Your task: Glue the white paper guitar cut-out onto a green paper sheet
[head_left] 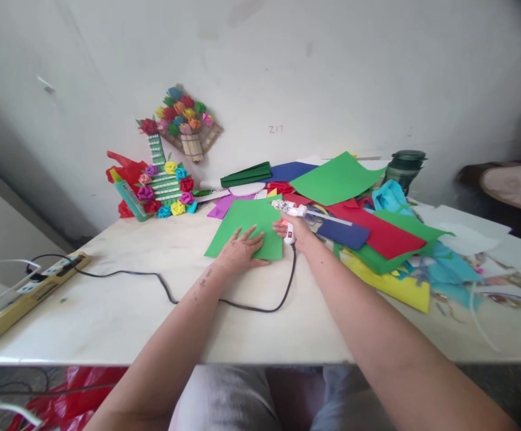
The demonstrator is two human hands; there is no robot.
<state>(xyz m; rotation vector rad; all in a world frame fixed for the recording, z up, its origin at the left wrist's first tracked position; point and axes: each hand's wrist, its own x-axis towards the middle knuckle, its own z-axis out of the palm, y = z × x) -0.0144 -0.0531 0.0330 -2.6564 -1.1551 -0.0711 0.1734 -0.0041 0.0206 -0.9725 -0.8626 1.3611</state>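
A green sheet (237, 218) of paper or craft foam lies flat near the middle of the table. My left hand (241, 248) rests on its lower part with the fingers spread. In my right hand (299, 232) is a white glue gun (289, 232), gripped by its handle. Its nozzle end is over the sheet's upper right corner, and a glue stick (329, 216) pokes out of the back. From the handle a black cord (260, 309) loops across the table and passes under my left forearm.
Coloured sheets (377, 230) lie heaped on the right. A flower-decorated guitar shape (165, 185) and a green glue bottle (129, 194) stand at the back left. A power strip (58, 272) sits along the left edge, and a dark jar (404, 167) at the back right.
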